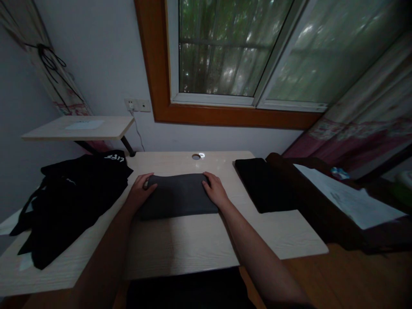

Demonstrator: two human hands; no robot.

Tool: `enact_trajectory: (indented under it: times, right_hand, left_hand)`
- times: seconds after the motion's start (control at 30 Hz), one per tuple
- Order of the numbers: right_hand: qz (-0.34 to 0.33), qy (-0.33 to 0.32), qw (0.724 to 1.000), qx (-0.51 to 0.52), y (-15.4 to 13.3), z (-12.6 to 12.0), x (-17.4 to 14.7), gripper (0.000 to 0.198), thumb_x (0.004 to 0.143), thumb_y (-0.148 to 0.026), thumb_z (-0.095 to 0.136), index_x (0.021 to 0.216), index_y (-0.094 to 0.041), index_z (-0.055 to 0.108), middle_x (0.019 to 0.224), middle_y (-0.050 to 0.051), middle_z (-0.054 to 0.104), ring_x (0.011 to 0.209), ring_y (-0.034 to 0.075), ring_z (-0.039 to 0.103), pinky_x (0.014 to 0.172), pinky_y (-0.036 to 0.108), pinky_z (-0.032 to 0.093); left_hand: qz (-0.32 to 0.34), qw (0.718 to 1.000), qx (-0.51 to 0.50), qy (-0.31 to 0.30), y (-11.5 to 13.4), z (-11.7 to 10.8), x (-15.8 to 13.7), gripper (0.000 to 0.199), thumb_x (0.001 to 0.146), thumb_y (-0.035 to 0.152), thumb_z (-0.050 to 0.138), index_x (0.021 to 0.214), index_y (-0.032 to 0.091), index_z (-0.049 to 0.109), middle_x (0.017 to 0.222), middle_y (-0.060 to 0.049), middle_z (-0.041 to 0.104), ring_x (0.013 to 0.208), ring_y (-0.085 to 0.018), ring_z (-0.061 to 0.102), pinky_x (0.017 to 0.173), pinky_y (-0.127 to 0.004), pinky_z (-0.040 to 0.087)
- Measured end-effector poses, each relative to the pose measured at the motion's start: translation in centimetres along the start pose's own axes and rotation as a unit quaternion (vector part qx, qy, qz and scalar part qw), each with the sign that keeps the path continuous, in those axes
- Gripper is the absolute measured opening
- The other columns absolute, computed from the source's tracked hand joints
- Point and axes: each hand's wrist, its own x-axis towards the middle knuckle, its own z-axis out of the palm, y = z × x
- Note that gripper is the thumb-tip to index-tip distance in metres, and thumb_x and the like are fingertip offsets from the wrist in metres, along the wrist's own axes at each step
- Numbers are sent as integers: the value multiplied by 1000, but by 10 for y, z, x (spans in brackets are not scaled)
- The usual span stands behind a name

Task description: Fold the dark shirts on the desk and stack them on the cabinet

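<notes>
Left hand: the left hand (140, 189) rests on the left end of a folded grey cloth (178, 195), its fingers (148, 180) curled loosely over the far left corner, pressing rather than pinching.
Right hand: the right hand (215, 189) lies on the right end of the same cloth, fingers (207, 178) bent over the far right corner; I cannot tell whether they grip the fabric or only press it flat.
Grey cloth: folded into a flat oblong, lying on the pale wooden table (193, 244) about midway across, towards its far half, between the two hands.
Black garment: a heap of black clothing (71, 197) with white lettering sits at the left end of the table, just beside the left hand, part of it hanging over the left edge.
Black slab: a flat dark rectangle (265, 184) lies on the right part of the table, near the right hand but apart from it.
Cable hole: a round opening (196, 156) at the far edge of the table, just beyond the cloth.
Small shelf: a light board (80, 128) stands out from the wall, far left.
Papers: white sheets (347, 195) lie on dark furniture to the right of the table.
Window: a wood-framed window (238, 56) fills the far wall.
</notes>
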Motion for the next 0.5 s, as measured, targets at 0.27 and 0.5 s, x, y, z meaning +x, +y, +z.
enact_trajectory:
  times: [0.27,0.5]
  right_hand:
    - [3,-3,1000,-7,-2,-1,0,45,97,-34,49,138,-18,58,140,12,61,131,28,52,116,47,39]
    - [10,-11,1000,-12,-4,-3,-1,46,98,-36,49,139,-17,58,138,11,63,129,28,52,115,46,39]
  left_hand:
    - [40,999,8,-10,-5,1,1,43,89,45,61,128,27,61,133,-8,59,128,-26,56,113,-43,44]
    - [59,998,4,0,-7,2,1,42,89,46,62,126,27,62,133,-8,58,129,-26,54,117,-46,40]
